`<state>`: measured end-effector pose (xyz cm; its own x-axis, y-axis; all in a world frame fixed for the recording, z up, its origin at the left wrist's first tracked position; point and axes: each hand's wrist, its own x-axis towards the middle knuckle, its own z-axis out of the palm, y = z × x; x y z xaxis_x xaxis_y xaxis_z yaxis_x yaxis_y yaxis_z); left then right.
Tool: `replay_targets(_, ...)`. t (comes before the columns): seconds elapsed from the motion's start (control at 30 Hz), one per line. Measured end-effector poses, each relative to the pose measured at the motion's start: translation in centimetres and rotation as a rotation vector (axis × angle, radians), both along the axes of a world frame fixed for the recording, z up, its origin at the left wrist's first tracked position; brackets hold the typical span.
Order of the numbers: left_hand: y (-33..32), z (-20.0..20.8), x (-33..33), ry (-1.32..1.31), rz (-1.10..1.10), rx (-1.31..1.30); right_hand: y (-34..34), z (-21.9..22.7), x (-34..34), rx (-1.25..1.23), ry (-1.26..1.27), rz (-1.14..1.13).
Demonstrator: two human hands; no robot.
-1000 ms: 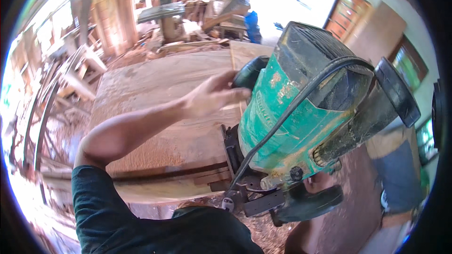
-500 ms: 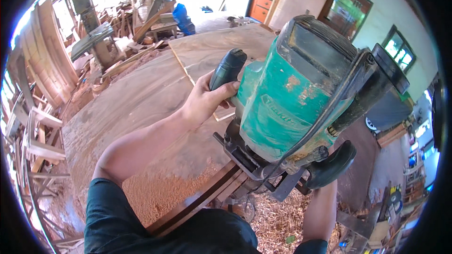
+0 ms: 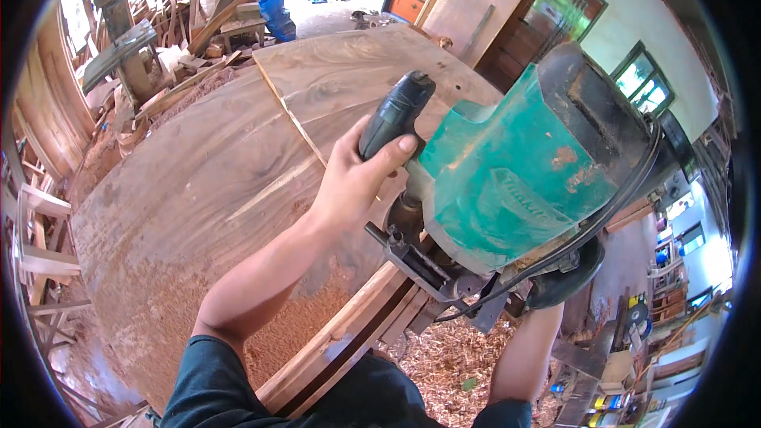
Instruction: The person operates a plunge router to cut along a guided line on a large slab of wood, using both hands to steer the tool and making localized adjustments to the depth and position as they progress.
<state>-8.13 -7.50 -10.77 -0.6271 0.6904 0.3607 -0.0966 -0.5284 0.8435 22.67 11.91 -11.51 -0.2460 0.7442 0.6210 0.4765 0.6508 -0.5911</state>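
Observation:
A teal and black plunge router, scuffed and dusty, leans to the right over the edge of a wide wooden slab. My left hand is closed around its dark left handle, with the thumb on top. On the right, my forearm reaches up to the black curved right handle; the fingers of my right hand are hidden behind it. The metal base meets long wooden strips with a dark gap between them, running toward my body. The cutter is out of sight.
Wood shavings cover the floor below the router, and sawdust lies on the slab. A black cord loops down the router. Scrap timber is piled at the far left; wooden frames stand at the left.
The router has shifted right in the picture and leans further over, with both hands moving along. The background has swung left, and more of the wooden strips shows beside my body.

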Motion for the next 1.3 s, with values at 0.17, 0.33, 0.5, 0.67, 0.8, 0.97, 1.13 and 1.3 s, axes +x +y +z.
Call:
replay_targets(0.17, -3.3, -2.5, 2.1, 0.013, -0.13, -0.099, -6.0, -1.1, 2.8, -0.432, 0.447, 0.064)
replay_targets(0.33, -4.9, -4.8, 4.3, 0.063, -0.268, -0.151, -8.8, 2.0, 2.0, -0.307, 0.605, 0.646)
replay_targets(0.5, -4.8, -4.9, 6.1, 0.073, -0.13, -0.097, -10.7, 5.6, -1.3, -0.288, 0.504, 0.451)
replay_targets(0.67, -5.0, -4.9, 6.2, 0.154, -0.126, -0.188, -10.9, 4.4, -4.0, -0.136, 0.487, 0.301)
replay_targets(0.8, -5.0, -5.0, 5.9, 0.142, -0.133, -0.198, -10.2, 3.6, -3.9, -0.095, 0.521, 0.294)
replay_targets(0.97, -5.0, -4.7, 6.2, 0.062, -0.178, -0.225, -10.0, 3.3, -3.8, -0.105, 0.516, 0.294)
replay_targets(1.13, -5.0, -4.5, 6.4, 0.021, -0.179, -0.149, -9.8, 3.3, -3.7, -0.08, 0.518, 0.306)
replay_targets(1.3, -5.8, -4.9, 5.9, -0.427, -0.353, 0.013, -9.9, 3.3, -3.3, -0.113, 0.509, 0.293)
